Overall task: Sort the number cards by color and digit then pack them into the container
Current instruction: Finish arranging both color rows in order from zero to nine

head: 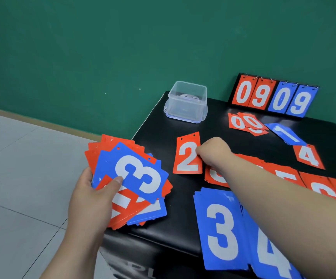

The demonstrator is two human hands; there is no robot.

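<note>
My left grip (pixel 94 198) is clutching the mixed stack (pixel 139 178), and my right grip (pixel 213 152) is pinching the red 2 (pixel 187 156) mid-worktop. I'd lay it flat at 9 o'clock of the red row (pixel 283 174). The container (pixel 185 93) sits at 12 o'clock.

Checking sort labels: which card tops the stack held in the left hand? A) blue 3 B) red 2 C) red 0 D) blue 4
A: the blue 3 sits on top of the stack under the left hand's thumb; the red 2 lies on the table, pinched at its edge by the right hand.
</note>
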